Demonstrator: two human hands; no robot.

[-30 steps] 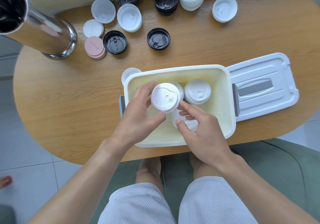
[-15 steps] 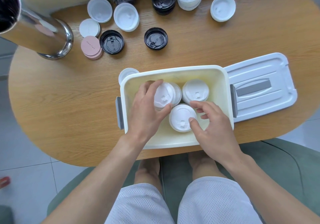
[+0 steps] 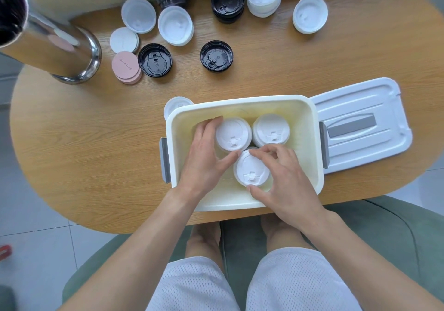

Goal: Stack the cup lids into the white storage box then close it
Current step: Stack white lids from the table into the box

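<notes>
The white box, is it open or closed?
Open. The box has no cover on; its cover lies flat on the table beside it, and cup lids show inside.

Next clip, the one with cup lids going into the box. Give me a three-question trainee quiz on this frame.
1. How many white lid stacks show inside the storage box?
2. True or false: the box cover is on the box.
3. Which hand holds the near stack: A left hand, B right hand?

Key: 1. three; 2. false, it lies on the table to the right; 3. B.
</notes>
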